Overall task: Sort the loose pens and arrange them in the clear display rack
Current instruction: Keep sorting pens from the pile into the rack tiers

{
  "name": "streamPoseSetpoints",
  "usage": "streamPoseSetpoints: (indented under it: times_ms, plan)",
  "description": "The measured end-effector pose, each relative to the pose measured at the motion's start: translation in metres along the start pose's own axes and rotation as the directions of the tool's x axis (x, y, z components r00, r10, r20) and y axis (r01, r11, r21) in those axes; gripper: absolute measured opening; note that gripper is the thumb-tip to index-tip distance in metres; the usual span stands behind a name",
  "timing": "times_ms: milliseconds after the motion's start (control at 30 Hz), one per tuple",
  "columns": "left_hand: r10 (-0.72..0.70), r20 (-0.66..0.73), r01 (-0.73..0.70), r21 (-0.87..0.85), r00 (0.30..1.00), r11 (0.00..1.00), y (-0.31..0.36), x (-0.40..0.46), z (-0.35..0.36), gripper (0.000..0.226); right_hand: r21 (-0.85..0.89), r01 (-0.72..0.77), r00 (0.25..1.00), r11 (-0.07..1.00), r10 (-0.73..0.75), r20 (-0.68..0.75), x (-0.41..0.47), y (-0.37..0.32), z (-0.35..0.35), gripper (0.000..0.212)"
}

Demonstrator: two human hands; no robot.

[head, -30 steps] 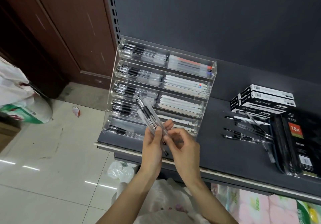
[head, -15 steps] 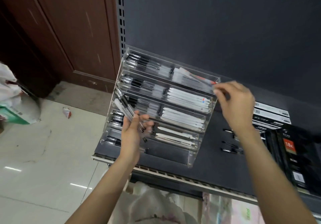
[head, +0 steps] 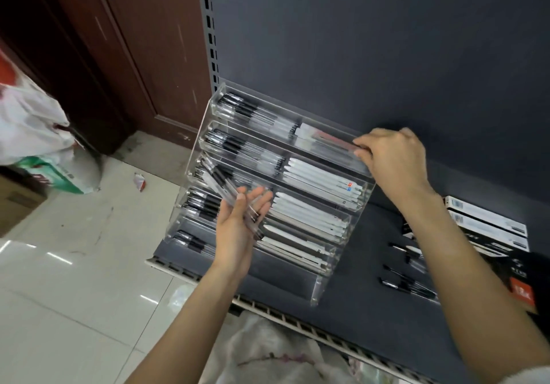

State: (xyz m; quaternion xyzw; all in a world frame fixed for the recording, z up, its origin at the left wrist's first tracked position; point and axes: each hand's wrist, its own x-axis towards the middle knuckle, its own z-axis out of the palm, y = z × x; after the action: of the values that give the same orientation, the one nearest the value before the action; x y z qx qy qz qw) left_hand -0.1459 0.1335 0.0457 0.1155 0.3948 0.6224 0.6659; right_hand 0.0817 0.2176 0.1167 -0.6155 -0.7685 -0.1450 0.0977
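Pens (head: pixel 229 188), a small bundle with clear barrels and black grips, lie slanted across my left hand (head: pixel 238 228), in front of the left side of the clear display rack (head: pixel 315 291); I cannot count them exactly, perhaps four or five. My left fingers (head: pixel 260 200) are nearly straight, cradling the bundle from below, with the thumb laid over it. I judge these pens light, stiff and smooth, apt to roll or slide apart, so they are best held mid-barrel, near the black grips, and kept parallel.

Rack: five stepped tiers, each divided into a left and a right compartment. All five left compartments hold black-gripped clear pens (head: pixel 238 109); the right compartments of the second to fourth tiers hold white pens (head: pixel 321 181); the lowest right compartment looks vacant. The acrylic is rigid yet, I judge, liable to shift on the dark shelf (head: pixel 372 309) if pushed.

Top tier, right end: my right hand (head: pixel 393 157) has its fingertips (head: pixel 361 153) curled together there, pinching what appears to be a pen with a red part (head: pixel 333 141); the tips hide its end.

Far right: about four loose pens (head: pixel 407 282) on the shelf, beside two or three stacked pen boxes (head: pixel 488 226).
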Motion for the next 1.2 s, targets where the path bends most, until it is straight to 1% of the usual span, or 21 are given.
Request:
streamPoseSetpoints:
  times_ms: [33, 67, 100, 133, 167, 200, 233, 300, 433, 567, 667, 733, 800, 867, 933, 1033, 1133, 1200]
  plan:
    - [-0.008, 0.008, 0.008, -0.003, 1.000, 1.000, -0.001, -0.001, 0.003, 0.018, 0.083, -0.002, 0.997, 0.997, 0.009, -0.083, -0.004, -0.006, -0.006, 0.011]
    - [-0.013, 0.016, 0.013, 0.003, 1.000, 1.000, -0.002, -0.002, 0.005, 0.019, 0.208, -0.005, 0.991, 0.978, 0.034, -0.132, -0.009, -0.016, -0.014, 0.010]
    - [-0.018, 0.024, 0.018, 0.009, 1.000, 1.000, -0.003, -0.003, 0.009, 0.020, 0.354, -0.007, 0.991, 0.935, 0.055, -0.124, -0.014, -0.029, -0.021, 0.009]
    - [-0.024, 0.027, 0.024, 0.010, 0.999, 1.000, -0.004, -0.004, 0.012, 0.020, 0.486, -0.012, 0.996, 0.874, 0.055, -0.075, -0.019, -0.044, -0.026, 0.010]
    - [-0.030, 0.030, 0.030, 0.006, 0.999, 1.000, -0.005, -0.004, 0.016, 0.020, 0.576, -0.023, 0.999, 0.817, 0.035, -0.010, -0.024, -0.059, -0.027, 0.012]
    - [-0.034, 0.030, 0.034, -0.002, 0.999, 0.999, -0.005, -0.004, 0.019, 0.019, 0.621, -0.041, 0.998, 0.783, 0.006, 0.058, -0.030, -0.074, -0.026, 0.013]
    - [-0.035, 0.032, 0.035, -0.013, 0.999, 0.999, -0.005, -0.004, 0.022, 0.018, 0.638, -0.058, 0.993, 0.768, -0.019, 0.114, -0.035, -0.087, -0.022, 0.012]
    - [-0.023, 0.036, 0.023, -0.020, 0.999, 1.000, -0.005, -0.002, 0.025, 0.017, 0.655, -0.091, 0.985, 0.750, -0.028, 0.170, -0.044, -0.104, -0.012, 0.008]
    - [-0.028, 0.050, 0.028, -0.012, 0.998, 1.000, -0.004, -0.001, 0.021, 0.018, 0.680, -0.195, 0.974, 0.707, 0.058, 0.219, -0.051, -0.118, 0.007, 0.007]
    - [-0.052, 0.088, 0.056, -0.051, 0.995, 0.997, -0.001, -0.005, 0.016, 0.021, 0.768, -0.254, 0.961, 0.588, 0.066, 0.267, -0.053, -0.134, 0.009, 0.012]
    - [-0.044, 0.104, 0.044, 0.006, 0.994, 0.999, 0.001, -0.007, 0.007, 0.025, 0.790, -0.278, 0.957, 0.546, 0.085, 0.277, -0.055, -0.139, 0.009, 0.013]
    - [-0.007, 0.063, 0.005, 0.035, 0.998, 0.999, 0.004, -0.006, -0.004, 0.024, 0.783, -0.275, 0.960, 0.558, 0.113, 0.256, -0.058, -0.137, 0.010, 0.012]
    - [0.050, -0.038, -0.050, -0.004, 0.998, 0.999, 0.012, -0.002, -0.020, 0.021, 0.782, -0.255, 0.966, 0.569, 0.121, 0.227, -0.066, -0.132, 0.012, 0.010]
    - [0.104, -0.155, -0.112, -0.045, 0.982, 0.993, 0.026, 0.004, -0.043, 0.020, 0.757, -0.235, 0.969, 0.609, 0.082, 0.234, -0.082, -0.131, 0.017, 0.009]
    - [0.117, -0.230, -0.136, -0.072, 0.966, 0.988, 0.037, 0.006, -0.065, 0.020, 0.701, -0.206, 0.961, 0.683, 0.007, 0.276, -0.104, -0.138, 0.027, 0.009]
    - [0.105, -0.281, -0.126, -0.058, 0.954, 0.990, 0.042, -0.003, -0.089, 0.021, 0.564, -0.074, 0.952, 0.822, -0.110, 0.285, -0.127, -0.157, 0.049, 0.011]
    - [0.078, -0.302, -0.098, -0.053, 0.950, 0.994, 0.036, -0.015, -0.103, 0.024, 0.412, 0.011, 0.934, 0.911, -0.157, 0.321, -0.129, -0.180, 0.070, 0.010]
    - [0.071, -0.304, -0.093, -0.057, 0.950, 0.994, 0.032, -0.021, -0.109, 0.024, 0.275, 0.097, 0.921, 0.957, -0.191, 0.340, -0.123, -0.195, 0.079, 0.018]
